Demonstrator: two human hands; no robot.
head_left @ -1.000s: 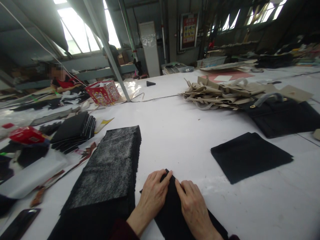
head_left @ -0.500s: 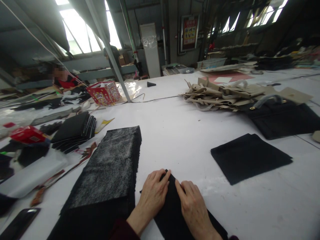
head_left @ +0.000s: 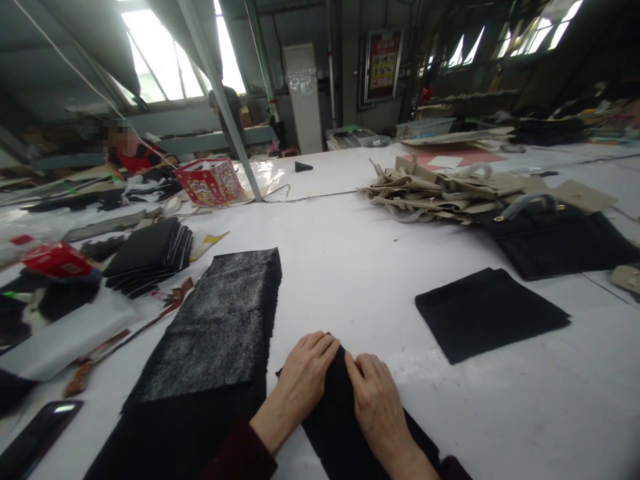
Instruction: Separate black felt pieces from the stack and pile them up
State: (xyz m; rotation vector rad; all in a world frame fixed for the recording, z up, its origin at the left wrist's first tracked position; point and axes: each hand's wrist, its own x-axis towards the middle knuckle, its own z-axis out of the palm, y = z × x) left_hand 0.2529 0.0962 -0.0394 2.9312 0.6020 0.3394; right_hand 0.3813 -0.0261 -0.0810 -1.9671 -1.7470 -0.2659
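Note:
A black fabric piece [head_left: 334, 427] lies on the white table in front of me, its far corner between my hands. My left hand [head_left: 309, 370] is closed on its left far edge, fingers bent together over the corner. Closed too is my right hand [head_left: 377, 400], its fingers curled on the fabric's right side and the thumb side facing the left hand. My palms hide part of the piece. Just left of my left hand stands a tall stack of black fabric pieces [head_left: 210, 333] with a greyish, fuzzy top. To the right lies a flat black fabric sheet [head_left: 490, 313].
Beige cut pieces [head_left: 435, 190] are heaped farther back, beside a black bag [head_left: 560, 237] with handles. A metal pole [head_left: 220, 100] rises near a red box [head_left: 209, 181]. On the left are folded black pieces [head_left: 147, 253], a phone [head_left: 40, 437] and a co-worker [head_left: 133, 153].
Both hands have shifted slightly left and up in view, still on the black fabric piece. The left fingers have drawn closer together. My view has moved a little.

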